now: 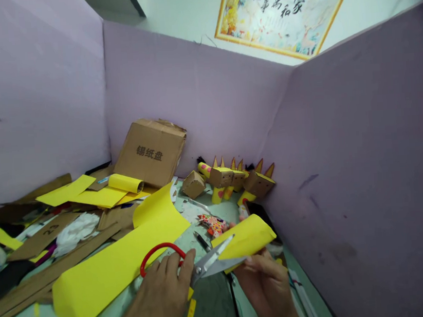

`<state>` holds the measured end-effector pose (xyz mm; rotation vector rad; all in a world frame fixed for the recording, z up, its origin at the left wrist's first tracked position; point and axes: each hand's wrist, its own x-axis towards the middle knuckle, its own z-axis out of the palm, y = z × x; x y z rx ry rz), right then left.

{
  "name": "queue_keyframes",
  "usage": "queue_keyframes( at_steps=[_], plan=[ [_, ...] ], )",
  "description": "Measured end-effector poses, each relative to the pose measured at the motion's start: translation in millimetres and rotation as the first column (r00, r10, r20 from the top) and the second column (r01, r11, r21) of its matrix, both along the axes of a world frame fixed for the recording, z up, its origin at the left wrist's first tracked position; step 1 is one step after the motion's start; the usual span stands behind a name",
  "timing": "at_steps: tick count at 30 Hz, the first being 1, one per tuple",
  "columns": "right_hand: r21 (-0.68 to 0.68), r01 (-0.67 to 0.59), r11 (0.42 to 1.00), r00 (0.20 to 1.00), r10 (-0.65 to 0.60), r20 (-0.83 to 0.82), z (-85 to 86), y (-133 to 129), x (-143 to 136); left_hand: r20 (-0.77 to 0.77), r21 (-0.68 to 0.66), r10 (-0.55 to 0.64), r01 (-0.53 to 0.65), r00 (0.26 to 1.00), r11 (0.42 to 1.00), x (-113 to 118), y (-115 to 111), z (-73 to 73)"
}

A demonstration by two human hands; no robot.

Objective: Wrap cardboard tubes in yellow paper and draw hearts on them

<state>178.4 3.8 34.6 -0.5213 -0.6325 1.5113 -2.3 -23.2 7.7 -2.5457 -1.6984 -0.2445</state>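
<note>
My left hand (pixel 161 292) is closed around the red-handled scissors (pixel 202 267), whose blades are spread apart. Their tips reach the left edge of a curved yellow paper piece (pixel 249 236), one blade lying over its face. My right hand (pixel 263 276) grips this piece from below and behind, thumb near the lower blade's tip; some of its fingers are hidden by the paper. A long yellow sheet (pixel 121 268) stretches beside my left hand, its far end curling up. Just behind the held piece lie a black pen (pixel 202 241) and a patterned red-and-white scrap (pixel 214 224).
Purple panels (pixel 199 91) enclose the table on three sides. At the back stand a cardboard box (pixel 150 151) and several small cardboard-headed figures (pixel 259 183). Cardboard strips (pixel 54 263), yellow sheets (pixel 97 197) and crumpled white tissue (pixel 76 232) pile up at left.
</note>
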Motion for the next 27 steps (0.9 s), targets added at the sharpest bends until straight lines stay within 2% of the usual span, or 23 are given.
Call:
queue_keyframes(
  at_steps=[2, 7, 13, 18, 27],
  plan=[
    [-0.017, 0.018, 1.000, 1.000, -0.018, -0.022, 0.3, 0, 1, -0.005, 0.003, 0.003, -0.003, 1.000, 1.000, -2, 1, 1.0],
    [-0.060, 0.017, 0.998, 0.999, -0.020, -0.045, 4.9, -4, 3, 0.027, -0.105, -0.052, 0.054, 0.998, 0.993, -6, 0, 11.2],
    [-0.058, 0.061, 0.996, 0.997, -0.063, -0.034, 2.3, -4, 1, 0.064, -0.082, -0.083, 0.088, 0.995, 0.993, -5, 1, 9.2],
    [0.005, 0.015, 1.000, 0.999, -0.015, 0.043, 2.1, -2, 0, 0.095, -0.083, -0.121, 0.129, 0.988, 0.988, -8, 0, 10.0],
    [0.010, 0.023, 1.000, 1.000, -0.023, -0.016, 1.5, -3, 2, 0.020, -0.116, -0.139, 0.140, 0.990, 0.983, -9, 1, 16.6]
  ],
)
